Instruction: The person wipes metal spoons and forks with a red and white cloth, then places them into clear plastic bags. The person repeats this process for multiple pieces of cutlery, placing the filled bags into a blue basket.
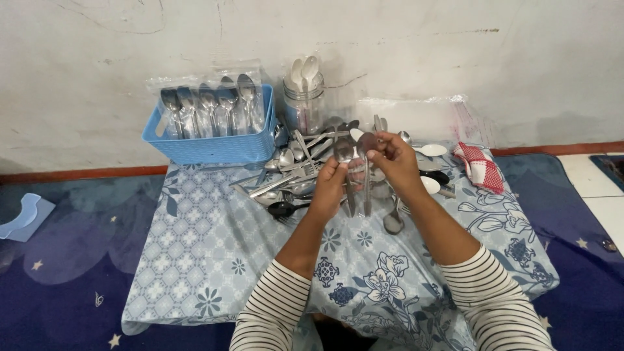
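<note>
Holding two spoons [356, 170] upright, both hands [364, 170] pinch the stems shut. Better to align bowls evenly, clear of the pile [296, 172] at ten o'clock.

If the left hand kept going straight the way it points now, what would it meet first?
Probably the loose pile of cutlery just beyond the left hand and the spoons it holds; farther on, the clear jar. Depth is uncertain.

Patterned cloth [214, 260] bears cutlery pile [296, 172]; blue basket [214, 146]; jar [302, 104].

Soft, even light fills the room, with faint shadows. Sharp at the centre. The pale plastered wall [390, 39] bows at the edges.
</note>
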